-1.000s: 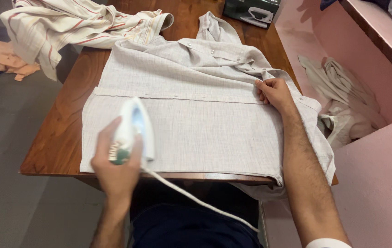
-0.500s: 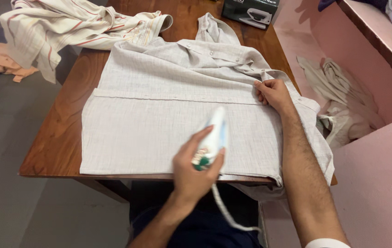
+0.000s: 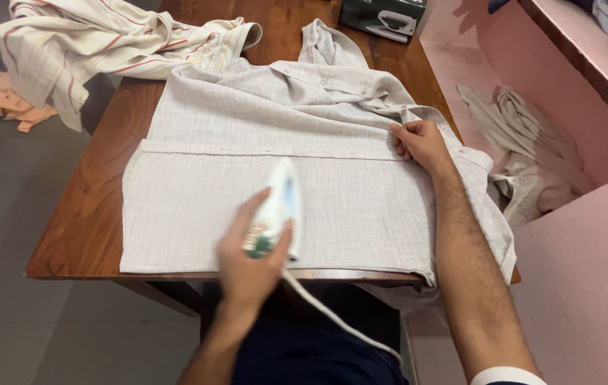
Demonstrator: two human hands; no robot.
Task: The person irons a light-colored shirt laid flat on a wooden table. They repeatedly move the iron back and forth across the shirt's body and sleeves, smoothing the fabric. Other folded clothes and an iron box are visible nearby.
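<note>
Left hand (image 3: 249, 258) wrapped tight around the handle of a white iron (image 3: 279, 207), fingers fully curled, sole pressed flat on the pale grey shirt (image 3: 247, 135). Iron on the near half of the shirt, just this side of the button placket, nose aimed away toward the collar. White cord (image 3: 332, 317) trailing off the iron's heel, dropping past the shirt's near hem and over the edge of the wooden surface (image 3: 94, 207).

Right hand (image 3: 421, 142) at the shirt's right end, fingers bent and pinching a fold of cloth right where the placket runs out, forearm lying across the shirt's lower right corner. Shirt spread wide over the surface, hem flush with the near edge, right side spilling off.

Striped cream shirt (image 3: 97, 43) bunched beyond the grey shirt's far left corner, partly hanging off. Dark box with a picture of an iron (image 3: 382, 16) beyond the collar, far right. Crumpled beige cloth (image 3: 525, 150) in the pink recess, right of the shirt.
</note>
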